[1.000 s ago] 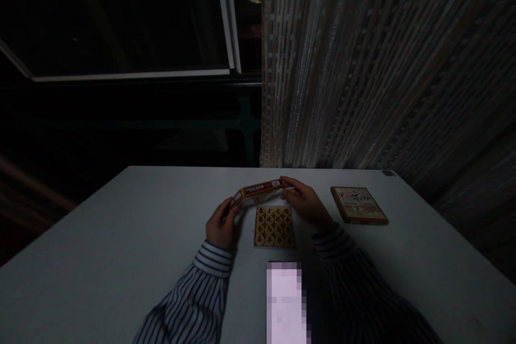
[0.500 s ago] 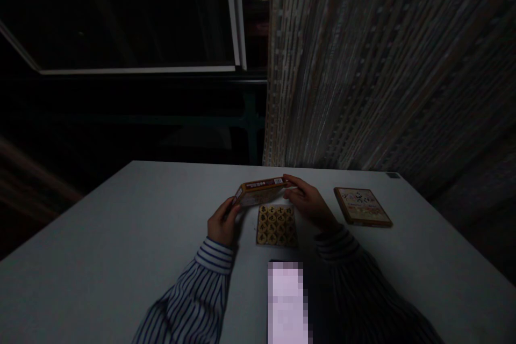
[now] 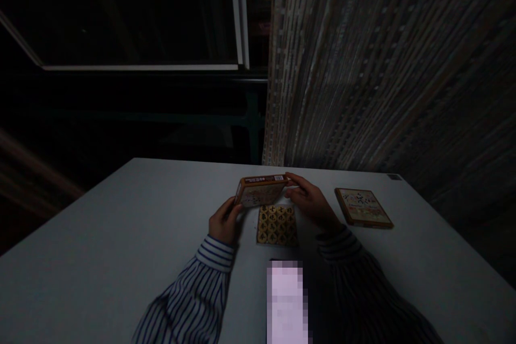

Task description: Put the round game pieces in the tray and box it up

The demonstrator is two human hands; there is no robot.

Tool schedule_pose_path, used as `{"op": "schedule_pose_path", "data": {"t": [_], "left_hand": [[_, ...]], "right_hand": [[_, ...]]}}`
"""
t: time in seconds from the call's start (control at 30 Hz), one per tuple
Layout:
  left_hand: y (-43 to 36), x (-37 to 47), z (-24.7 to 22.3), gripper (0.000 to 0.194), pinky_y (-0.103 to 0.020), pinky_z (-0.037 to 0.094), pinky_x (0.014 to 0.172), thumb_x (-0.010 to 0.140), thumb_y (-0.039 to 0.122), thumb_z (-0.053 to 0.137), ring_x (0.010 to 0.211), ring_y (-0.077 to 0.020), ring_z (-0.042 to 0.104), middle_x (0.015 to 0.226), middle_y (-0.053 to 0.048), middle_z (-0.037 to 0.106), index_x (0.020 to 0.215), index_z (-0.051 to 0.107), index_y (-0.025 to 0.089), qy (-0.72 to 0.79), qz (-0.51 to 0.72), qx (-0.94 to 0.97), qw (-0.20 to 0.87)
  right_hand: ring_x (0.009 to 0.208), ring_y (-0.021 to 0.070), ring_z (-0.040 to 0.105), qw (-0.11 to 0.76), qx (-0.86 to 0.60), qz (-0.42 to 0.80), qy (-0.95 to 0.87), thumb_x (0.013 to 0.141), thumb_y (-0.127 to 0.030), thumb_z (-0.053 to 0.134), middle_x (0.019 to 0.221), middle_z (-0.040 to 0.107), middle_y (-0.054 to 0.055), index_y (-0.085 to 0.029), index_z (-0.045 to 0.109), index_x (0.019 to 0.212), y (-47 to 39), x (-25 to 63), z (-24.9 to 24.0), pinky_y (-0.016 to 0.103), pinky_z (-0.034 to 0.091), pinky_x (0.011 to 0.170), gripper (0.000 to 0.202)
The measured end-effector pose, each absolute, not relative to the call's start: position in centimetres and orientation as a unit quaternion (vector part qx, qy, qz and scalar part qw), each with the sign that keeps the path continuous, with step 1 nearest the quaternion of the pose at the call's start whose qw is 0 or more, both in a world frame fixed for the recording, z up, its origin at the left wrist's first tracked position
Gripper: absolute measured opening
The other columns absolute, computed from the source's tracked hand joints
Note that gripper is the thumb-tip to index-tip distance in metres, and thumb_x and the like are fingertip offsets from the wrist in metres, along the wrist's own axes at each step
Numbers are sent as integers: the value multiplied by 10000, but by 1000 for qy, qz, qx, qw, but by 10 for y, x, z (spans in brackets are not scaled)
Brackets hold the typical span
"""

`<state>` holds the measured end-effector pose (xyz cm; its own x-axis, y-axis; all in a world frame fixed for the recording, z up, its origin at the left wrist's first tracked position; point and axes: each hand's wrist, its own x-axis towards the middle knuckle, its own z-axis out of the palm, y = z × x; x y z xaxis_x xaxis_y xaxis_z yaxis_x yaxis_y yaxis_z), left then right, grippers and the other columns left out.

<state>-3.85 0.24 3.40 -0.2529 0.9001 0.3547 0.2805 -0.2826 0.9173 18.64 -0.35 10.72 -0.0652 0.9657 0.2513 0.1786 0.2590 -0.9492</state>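
Between my two hands, a flat brown box lid (image 3: 262, 193) is held tilted up, its printed face turned toward me and a barcode on its top edge. My left hand (image 3: 223, 220) grips its left side, thumb in front. My right hand (image 3: 310, 200) pinches its right side near the upper corner. Just below the lid lies a tray of Chinese chess pieces (image 3: 277, 226), round and golden with dark characters, set in rows. The lid hides a little of the tray's far edge. Both forearms wear striped sleeves.
A matching flat box (image 3: 363, 207) with a printed cover lies to the right on the white table (image 3: 133, 236). A lit phone (image 3: 286, 301), its screen blurred, is at the near edge. A bead-string curtain (image 3: 342, 64) hangs behind the table, beside a dark window.
The lid has tipped further upright, so more of its printed face shows. Both hands keep their hold; the tray and the other box stay in place.
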Motion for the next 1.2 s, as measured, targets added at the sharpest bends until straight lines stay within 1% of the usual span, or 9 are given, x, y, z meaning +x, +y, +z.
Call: {"op": "schedule_pose_path", "data": {"t": [0.2,0.43,0.67,0.83,1.0,1.1,1.2], "left_hand": [[4,-40,28,369,-326,465,868,691,376,606,918,-206,612,961,-75,680,966,653,133,537,575,552,276],[6,-39,25,373,-330,482,843,672,386,621,889,-205,622,939,-89,686,949,654,139,540,587,523,301],[6,-37,28,422,-325,488,814,659,413,623,872,-208,622,917,-96,686,942,647,102,537,598,495,330],[4,-35,33,443,-305,503,760,654,429,620,836,-204,626,915,-101,686,942,644,94,528,598,481,363],[3,-34,34,431,-317,512,739,628,423,637,799,-206,633,883,-91,694,925,651,112,522,599,471,383],[4,-34,32,415,-323,508,755,620,399,652,795,-203,631,885,-94,693,932,655,125,517,599,469,392],[4,-35,32,417,-329,490,800,621,383,654,845,-209,622,915,-100,686,937,655,111,511,602,476,387]], "right_hand": [[740,125,589,499,-466,390,-618,746,-283,526,1008,562,66,-190,470,1203,-3,187,106,281,482,693,471],[706,119,583,498,-478,387,-612,742,-292,524,1012,573,76,-175,473,1189,-5,186,108,290,484,676,464],[717,117,588,495,-477,390,-613,751,-291,518,1019,574,75,-176,473,1181,-5,186,107,285,484,680,447],[723,113,589,489,-477,390,-617,763,-292,511,1033,567,70,-183,476,1176,-6,186,108,281,492,677,429],[737,118,592,486,-484,397,-610,757,-283,513,1027,570,66,-194,482,1170,-6,185,109,282,494,677,424],[741,120,592,484,-482,398,-613,752,-275,519,1020,569,72,-187,489,1165,-6,185,108,278,489,682,424],[774,132,591,476,-483,399,-617,749,-269,524,1034,564,80,-181,491,1164,-5,185,107,284,487,700,425]]}}
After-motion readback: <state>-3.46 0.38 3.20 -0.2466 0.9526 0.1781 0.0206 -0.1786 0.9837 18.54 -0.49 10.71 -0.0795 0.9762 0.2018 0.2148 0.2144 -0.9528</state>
